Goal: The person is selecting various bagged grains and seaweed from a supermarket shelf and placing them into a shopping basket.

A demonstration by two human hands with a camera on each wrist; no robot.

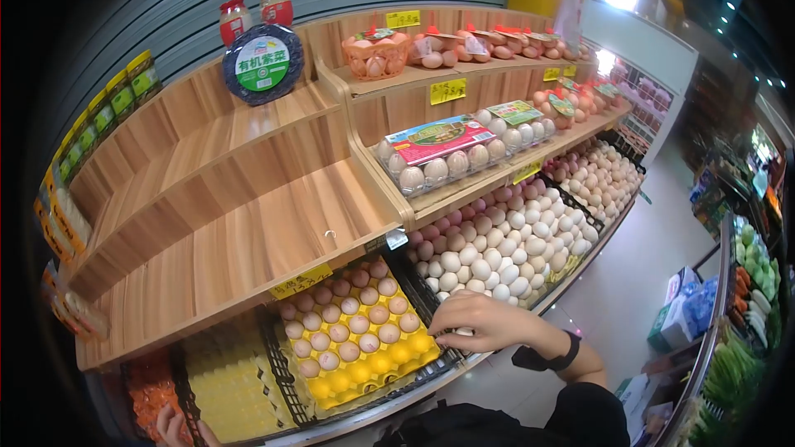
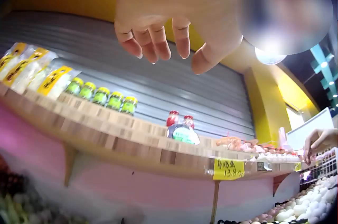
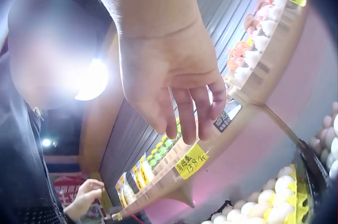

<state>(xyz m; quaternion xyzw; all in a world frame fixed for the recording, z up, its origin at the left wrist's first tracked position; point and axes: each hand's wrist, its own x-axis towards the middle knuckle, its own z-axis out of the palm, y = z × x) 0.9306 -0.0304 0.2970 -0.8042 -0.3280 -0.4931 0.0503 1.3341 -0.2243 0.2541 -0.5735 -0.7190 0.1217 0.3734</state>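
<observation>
In the head view, my right hand (image 1: 483, 320) hovers at the front edge of the loose white eggs (image 1: 497, 257), beside the yellow tray (image 1: 335, 396) of brown eggs (image 1: 358, 324). The right wrist view shows that hand (image 3: 171, 76) with loosely bent fingers and nothing in them. Low at the left of the head view, my left hand (image 1: 172, 426) is partly cut off near orange-red packets (image 1: 149, 389). Its fingers hang apart and empty in the left wrist view, where the hand (image 2: 179, 12) appears at the top.
A stepped wooden shelf (image 1: 248, 223) rises behind the bins, holding a round dark seaweed pack (image 1: 263, 64), red-lidded jars (image 1: 277, 7), green jars (image 1: 143, 76) and a clear egg carton (image 1: 439, 149). Yellow price tags (image 1: 300, 281) line its edges. Vegetables (image 1: 749, 273) lie on a stand at right.
</observation>
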